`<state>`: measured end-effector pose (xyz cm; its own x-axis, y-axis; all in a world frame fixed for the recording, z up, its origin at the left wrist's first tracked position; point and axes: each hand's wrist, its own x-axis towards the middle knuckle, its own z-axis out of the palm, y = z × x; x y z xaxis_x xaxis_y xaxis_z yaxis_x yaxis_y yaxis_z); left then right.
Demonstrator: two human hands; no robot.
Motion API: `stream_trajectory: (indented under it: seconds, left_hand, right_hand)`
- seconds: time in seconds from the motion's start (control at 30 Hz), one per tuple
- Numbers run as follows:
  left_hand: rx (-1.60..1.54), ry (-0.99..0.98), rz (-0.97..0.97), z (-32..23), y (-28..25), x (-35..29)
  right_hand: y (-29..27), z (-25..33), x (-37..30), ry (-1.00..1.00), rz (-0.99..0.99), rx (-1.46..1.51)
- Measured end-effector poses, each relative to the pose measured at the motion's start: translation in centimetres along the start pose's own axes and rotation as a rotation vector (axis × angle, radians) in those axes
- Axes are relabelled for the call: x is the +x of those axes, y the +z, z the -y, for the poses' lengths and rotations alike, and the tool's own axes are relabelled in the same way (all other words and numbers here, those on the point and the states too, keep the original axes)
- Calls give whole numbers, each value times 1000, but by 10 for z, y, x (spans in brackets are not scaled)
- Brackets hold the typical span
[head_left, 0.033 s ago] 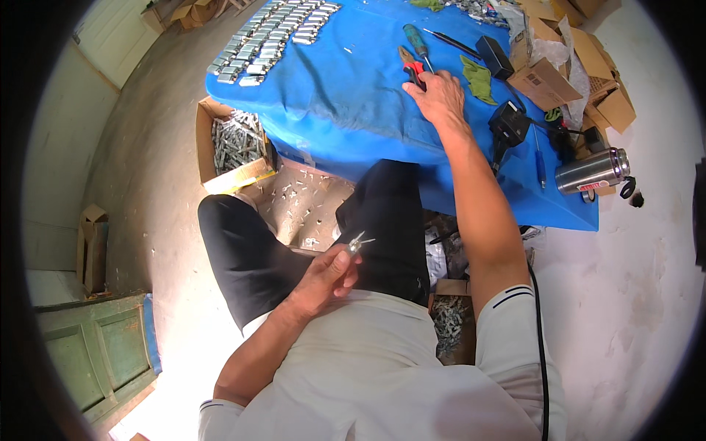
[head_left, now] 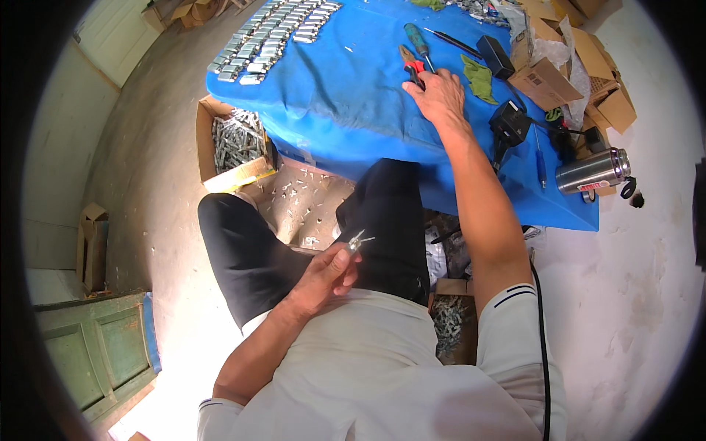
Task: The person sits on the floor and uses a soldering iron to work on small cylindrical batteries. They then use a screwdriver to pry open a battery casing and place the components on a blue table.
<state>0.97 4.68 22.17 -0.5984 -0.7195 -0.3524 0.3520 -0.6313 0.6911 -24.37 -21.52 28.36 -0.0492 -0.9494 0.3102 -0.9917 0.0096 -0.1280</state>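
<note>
Head view, left hand [head_left: 323, 279] pinching metal part [head_left: 354, 245]

Noted a pale panelled door-like surface [head_left: 118, 40] at upper left, near a whitish-grey wall [head_left: 65, 140], with dull grey-brown floor [head_left: 158, 125] washed nearly white by a strong patch of light [head_left: 180, 294] at lower left. Observed weathered green wooden panelling [head_left: 121, 349] low at left, and a table draped in bright blue cloth [head_left: 360, 84] ahead. Recorded at right a whitish, stained surface [head_left: 625, 294], not identifiable as wall or floor.
</note>
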Motion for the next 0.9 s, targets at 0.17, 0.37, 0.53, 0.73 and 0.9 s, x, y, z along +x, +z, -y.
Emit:
stream_trajectory:
  seconds: [0.17, 0.37, 0.53, 0.73, 0.9]
  left_hand:
    - [-3, -9, -10, -1, 4, 3]
    - [-59, -24, -38, 2, -3, 2]
    - [-76, -8, -19, 3, -6, 2]
    - [-100, -16, 21, 4, -4, 2]
    - [-98, -2, 36, 2, -1, 5]
  right_hand:
    - [21, -14, 12, 29, -101, -10]
    - [-9, -17, -7, 393, 72, 1059]
    - [-71, -3, -103, 246, 292, 2242]
    - [-79, 8, -196, 245, 508, 2306]
    - [-90, -2, -249, 423, 659, 1992]
